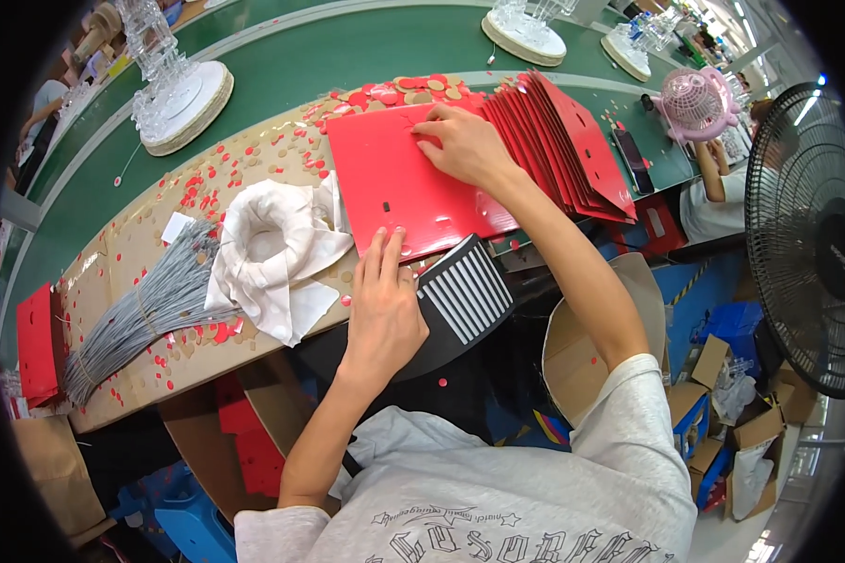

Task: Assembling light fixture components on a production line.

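Observation:
A glossy red cardboard panel [385, 174] with small dark cut-outs lies flat on the worktable before me. My left hand [385, 305] rests at its near edge, fingers stretched out and the fingertips touching the red surface. Near the panel's far side, my right hand [465, 145] lies over it with bent fingers and the thumb apart, touching close to a cut-out mark. Nothing shows between those fingers. Beside my right forearm, several more red panels [573, 141] stand fanned in a stack. A black piece with pale strips [467, 291] lies just right of my left hand.
Left of the panel are a rolled white cloth [263, 249] and a bundle of grey ties [141, 319]. Red and brown discs [408, 91] litter the cardboard-covered table [94, 272]. A phone [632, 159], a pink fan [696, 103] and a large black fan [807, 235] are at right.

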`<action>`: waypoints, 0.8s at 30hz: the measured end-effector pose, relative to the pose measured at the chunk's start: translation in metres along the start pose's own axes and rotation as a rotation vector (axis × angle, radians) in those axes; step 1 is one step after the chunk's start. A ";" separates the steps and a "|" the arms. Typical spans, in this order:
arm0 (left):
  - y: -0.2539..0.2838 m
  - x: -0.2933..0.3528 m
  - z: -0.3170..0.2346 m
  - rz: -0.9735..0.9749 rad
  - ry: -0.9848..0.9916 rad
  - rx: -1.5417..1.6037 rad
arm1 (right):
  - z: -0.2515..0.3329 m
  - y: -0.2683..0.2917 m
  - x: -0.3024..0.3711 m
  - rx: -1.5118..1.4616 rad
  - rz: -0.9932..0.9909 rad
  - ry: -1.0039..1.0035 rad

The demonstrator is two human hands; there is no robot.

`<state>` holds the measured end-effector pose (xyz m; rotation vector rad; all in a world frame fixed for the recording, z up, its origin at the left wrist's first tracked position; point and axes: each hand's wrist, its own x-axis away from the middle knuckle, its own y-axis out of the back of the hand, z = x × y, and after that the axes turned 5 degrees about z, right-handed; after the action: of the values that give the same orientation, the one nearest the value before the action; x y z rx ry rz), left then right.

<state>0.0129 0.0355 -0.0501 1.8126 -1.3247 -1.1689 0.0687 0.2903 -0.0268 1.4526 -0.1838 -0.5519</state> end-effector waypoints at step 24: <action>-0.009 0.000 -0.003 -0.032 0.011 0.075 | -0.029 -0.011 -0.038 -0.238 0.091 0.042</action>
<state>0.0191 0.0382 -0.0567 1.8971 -1.3549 -1.1378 0.0463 0.3330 -0.0331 1.2176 -0.1444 -0.4526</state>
